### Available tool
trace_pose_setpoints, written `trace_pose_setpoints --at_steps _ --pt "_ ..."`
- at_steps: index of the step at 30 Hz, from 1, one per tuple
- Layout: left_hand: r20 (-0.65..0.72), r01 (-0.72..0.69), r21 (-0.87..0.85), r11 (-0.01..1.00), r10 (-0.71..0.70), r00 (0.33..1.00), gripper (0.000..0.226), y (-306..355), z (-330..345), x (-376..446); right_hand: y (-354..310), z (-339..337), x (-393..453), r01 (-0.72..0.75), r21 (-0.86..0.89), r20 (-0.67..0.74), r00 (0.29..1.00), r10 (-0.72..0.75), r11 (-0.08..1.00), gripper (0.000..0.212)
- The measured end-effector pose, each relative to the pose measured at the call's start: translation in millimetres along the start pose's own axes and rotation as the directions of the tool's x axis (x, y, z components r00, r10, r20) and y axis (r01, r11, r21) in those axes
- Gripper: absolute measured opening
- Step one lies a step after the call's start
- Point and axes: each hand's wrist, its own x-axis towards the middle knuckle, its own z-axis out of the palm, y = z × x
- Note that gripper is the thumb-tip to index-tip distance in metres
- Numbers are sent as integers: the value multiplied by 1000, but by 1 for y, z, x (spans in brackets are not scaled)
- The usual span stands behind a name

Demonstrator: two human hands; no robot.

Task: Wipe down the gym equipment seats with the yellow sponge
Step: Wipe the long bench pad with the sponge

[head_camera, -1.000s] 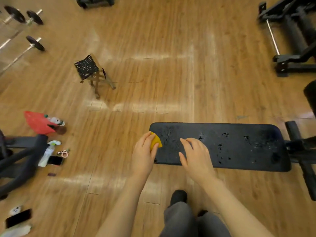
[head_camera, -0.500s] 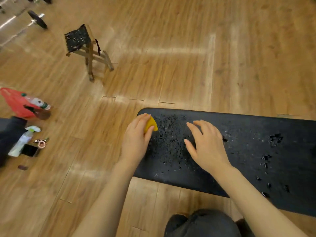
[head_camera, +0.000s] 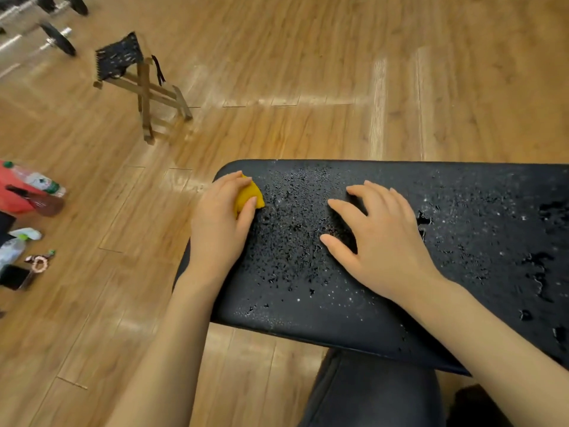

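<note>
A black padded bench seat stretches from the centre to the right edge, beaded with water droplets. My left hand is closed around the yellow sponge at the seat's left end, pressing it on the pad near the far corner. Only the sponge's right part shows past my fingers. My right hand lies flat on the wet pad to the right of the sponge, fingers spread and holding nothing.
A small folding wooden stool with a black woven top stands on the wood floor at upper left. Barbell plates lie behind it. Bottles, a red bag, a spray bottle and a phone sit at the left edge.
The view has closed in on the bench's left end. My left hand with the sponge has slid onto the pad near its far corner; my right hand stays flat on the pad.
</note>
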Motion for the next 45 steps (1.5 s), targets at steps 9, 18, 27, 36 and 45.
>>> trace_pose_setpoints --at_steps 9,18,27,36,45 --pt "-23 35 -43 998 -36 999 33 2 2 1 -17 -4 29 -41 93 93 995 32 995 54" --pt "53 -67 147 987 59 997 29 -2 -3 7 -15 8 26 -50 48 60 997 47 998 57" --pt "32 66 50 997 -68 997 31 6 9 56 -15 6 30 -57 23 55 997 56 998 59" --pt "23 61 71 996 -63 998 27 -10 -18 -10 -14 7 29 -55 13 48 997 55 998 57" --pt "40 104 94 990 -108 993 28 -4 2 58 -13 10 30 -57 15 36 998 57 998 59"
